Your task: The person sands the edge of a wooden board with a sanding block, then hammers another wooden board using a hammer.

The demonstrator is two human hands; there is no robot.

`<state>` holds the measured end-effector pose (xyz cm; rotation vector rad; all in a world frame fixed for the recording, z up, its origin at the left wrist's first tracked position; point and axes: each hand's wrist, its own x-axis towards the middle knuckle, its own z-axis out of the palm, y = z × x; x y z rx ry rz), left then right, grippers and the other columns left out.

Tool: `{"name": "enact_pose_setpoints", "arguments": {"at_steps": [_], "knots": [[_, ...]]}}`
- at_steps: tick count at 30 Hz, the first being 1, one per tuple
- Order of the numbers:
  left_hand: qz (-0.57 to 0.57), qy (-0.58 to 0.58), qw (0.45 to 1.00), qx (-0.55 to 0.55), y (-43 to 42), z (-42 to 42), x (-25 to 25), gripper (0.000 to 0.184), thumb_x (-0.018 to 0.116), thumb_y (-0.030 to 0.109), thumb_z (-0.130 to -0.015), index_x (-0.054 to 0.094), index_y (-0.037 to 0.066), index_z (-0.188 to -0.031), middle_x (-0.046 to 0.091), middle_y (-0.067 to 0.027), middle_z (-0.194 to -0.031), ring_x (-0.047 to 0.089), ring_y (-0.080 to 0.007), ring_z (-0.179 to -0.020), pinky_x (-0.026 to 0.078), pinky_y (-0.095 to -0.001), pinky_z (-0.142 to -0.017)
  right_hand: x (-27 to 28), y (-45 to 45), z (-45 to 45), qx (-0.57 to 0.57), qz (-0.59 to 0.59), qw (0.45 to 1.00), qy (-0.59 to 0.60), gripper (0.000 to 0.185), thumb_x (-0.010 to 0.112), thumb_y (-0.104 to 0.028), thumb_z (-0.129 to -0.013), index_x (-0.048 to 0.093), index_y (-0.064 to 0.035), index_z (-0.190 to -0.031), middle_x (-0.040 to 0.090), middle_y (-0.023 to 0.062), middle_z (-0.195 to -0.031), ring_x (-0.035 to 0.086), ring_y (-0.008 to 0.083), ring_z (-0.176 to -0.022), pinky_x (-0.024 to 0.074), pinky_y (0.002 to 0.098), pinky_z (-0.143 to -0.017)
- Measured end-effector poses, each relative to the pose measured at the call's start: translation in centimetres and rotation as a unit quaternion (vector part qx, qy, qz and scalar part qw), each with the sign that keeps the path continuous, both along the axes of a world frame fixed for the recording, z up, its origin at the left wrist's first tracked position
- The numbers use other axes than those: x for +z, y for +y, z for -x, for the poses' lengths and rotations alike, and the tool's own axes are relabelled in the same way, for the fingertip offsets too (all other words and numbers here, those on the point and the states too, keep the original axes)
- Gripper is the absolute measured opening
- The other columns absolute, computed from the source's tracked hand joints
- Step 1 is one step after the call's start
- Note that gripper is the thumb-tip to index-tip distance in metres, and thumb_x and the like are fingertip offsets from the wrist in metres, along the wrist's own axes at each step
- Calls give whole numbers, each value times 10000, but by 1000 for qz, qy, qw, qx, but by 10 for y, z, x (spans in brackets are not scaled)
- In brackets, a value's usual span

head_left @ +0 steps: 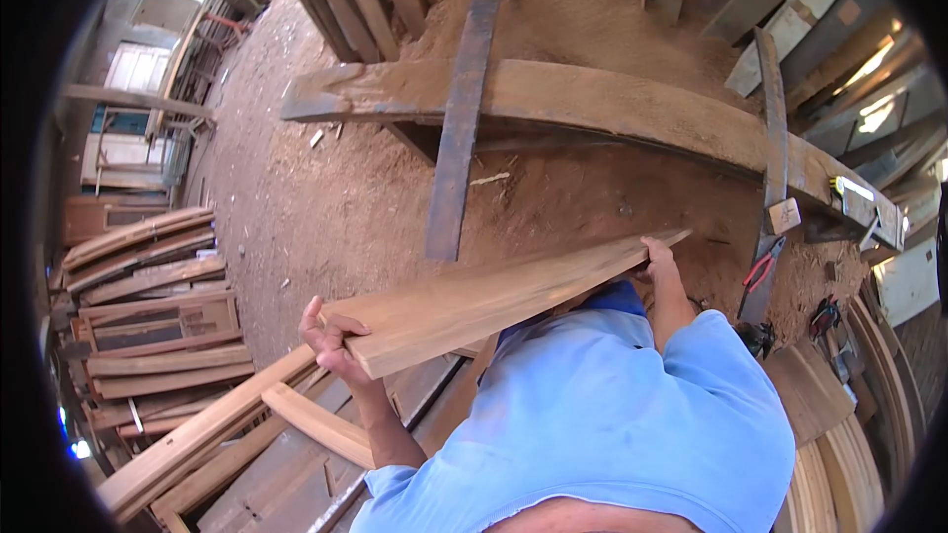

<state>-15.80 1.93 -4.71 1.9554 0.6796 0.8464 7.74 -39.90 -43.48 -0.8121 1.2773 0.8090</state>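
A flat, smooth wooden board (pixel 494 306) is held across the front of my body, slanting up toward the right. My left hand (pixel 336 336) grips its near left end, thumb on the top face and some fingers spread past the edge. Near the far right end, my right hand (pixel 660 259) is closed on the board's edge, its fingers partly hidden by the wood. Beyond the board lies a long heavy timber beam (pixel 592 104). A dark flat bar (pixel 464 118) rests across that beam, and a second bar (pixel 772 128) crosses it further right.
Red-handled pliers (pixel 762 265) and a small wood block (pixel 784 216) sit on the right bar. A tape measure (pixel 851 190) rests at the beam's right end. Stacked frames (pixel 158 326) stand at left, with long wooden rails (pixel 212 424) nearer. Sawdust covers the floor (pixel 286 197).
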Motion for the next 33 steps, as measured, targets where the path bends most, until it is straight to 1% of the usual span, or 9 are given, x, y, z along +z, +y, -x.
{"name": "enact_pose_setpoints", "arguments": {"at_steps": [8, 10, 14, 17, 18, 22, 25, 29, 33], "knots": [[-12, -137, 986, 95, 28, 45, -14, 782, 230, 642, -999, 420, -49, -1311, 540, -33, -570, 534, -112, -595, 453, -283, -665, -1, 31, 22, -10, 28, 1000, -9, 317, 632, -41, -812, 555, -69, -1119, 614, 141, -1115, 620, 360, -1058, 501, 635, -923], [42, -194, 974, 110, 33, 47, -13, 689, 259, 550, -1023, 425, -55, -1307, 546, -50, -542, 535, -127, -565, 452, -269, -627, -13, 44, 21, -22, 12, 999, -33, 323, 623, -23, -797, 554, -70, -1109, 608, 145, -1111, 618, 365, -1048, 498, 634, -929], [63, -211, 967, 128, 58, 70, -19, 654, 281, 514, -1028, 435, -55, -1310, 546, -58, -540, 518, -145, -508, 445, -221, -556, -15, 63, 34, -23, 35, 997, -66, 322, 629, -2, -768, 558, -72, -1074, 601, 152, -1099, 609, 360, -1015, 493, 618, -938], [108, -218, 955, 167, 67, 82, -33, 620, 299, 521, -1021, 504, -19, -1247, 516, -48, -522, 495, -134, -498, 433, -241, -592, -10, 66, 35, -28, 55, 995, -80, 311, 638, -1, -751, 570, -77, -1045, 603, 148, -1093, 598, 351, -1000, 494, 617, -923], [113, -219, 955, 166, 71, 85, -39, 592, 308, 511, -1022, 513, -9, -1219, 512, -41, -524, 505, -139, -503, 443, -252, -554, -7, 65, 32, -14, 79, 993, -92, 346, 657, -6, -736, 580, -59, -1069, 599, 141, -1089, 592, 325, -983, 500, 565, -896], [132, -231, 947, 182, 85, 91, -84, 566, 309, 503, -1025, 512, 1, -1193, 513, -40, -529, 512, -141, -504, 447, -253, -543, 15, 59, 15, 48, 208, 970, -117, 392, 686, -6, -714, 601, 10, -1096, 599, 135, -1107, 576, 277, -975, 478, 455, -894], [185, -246, 929, 205, 95, 95, -137, 540, 316, 496, -1023, 508, 16, -1177, 519, -42, -535, 523, -143, -508, 457, -257, -560, 24, 52, 8, 4, 221, 962, -157, 375, 686, -2, -715, 612, 32, -1081, 604, 128, -1096, 568, 260, -989, 465, 417, -908], [277, -229, 901, 244, 101, 87, -216, 513, 318, 477, -1016, 499, 27, -1181, 527, -45, -539, 532, -157, -511, 478, -273, -583, 17, 34, -10, -22, 244, 958, -147, 379, 688, 6, -714, 612, 33, -1084, 611, 126, -1084, 566, 267, -1003, 463, 461, -900], [325, -225, 875, 279, 93, 64, -254, 498, 331, 470, -1009, 500, 29, -1166, 527, -49, -536, 535, -170, -506, 494, -285, -597, -3, 16, -22, -31, 246, 957, -153, 420, 693, -8, -729, 594, 2, -1138, 592, 131, -1117, 559, 280, -1012, 453, 550, -858]]}}
